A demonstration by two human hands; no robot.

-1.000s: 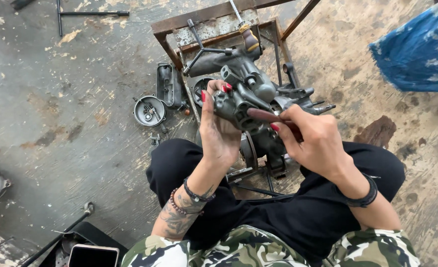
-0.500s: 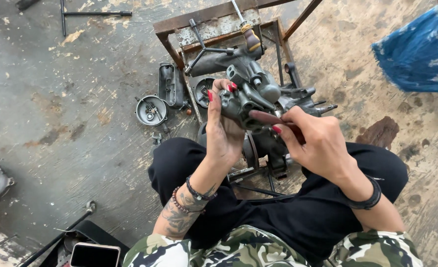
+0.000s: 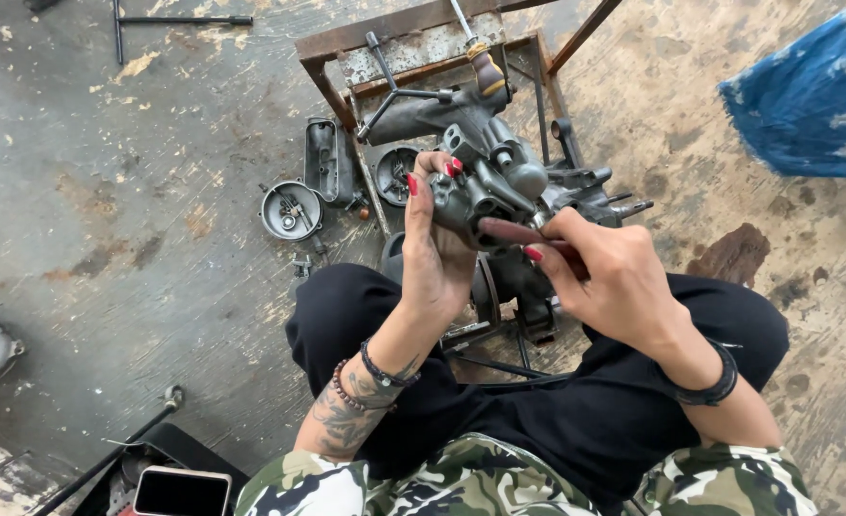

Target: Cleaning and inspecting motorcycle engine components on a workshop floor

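A stained concrete floor (image 3: 107, 191) carries a rusty metal stand (image 3: 413, 29), a round metal cover (image 3: 291, 210), a T-handle wrench (image 3: 170, 19) and, perhaps, a phone (image 3: 182, 492).

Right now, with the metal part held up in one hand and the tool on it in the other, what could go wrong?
1. The left hand alone holds the grey metal part in the air; a hard push from the tool in the right hand might twist it loose onto the legs.
2. The tool could slip toward the left fingers.
3. Small parts in the round cover on the floor might get kicked.
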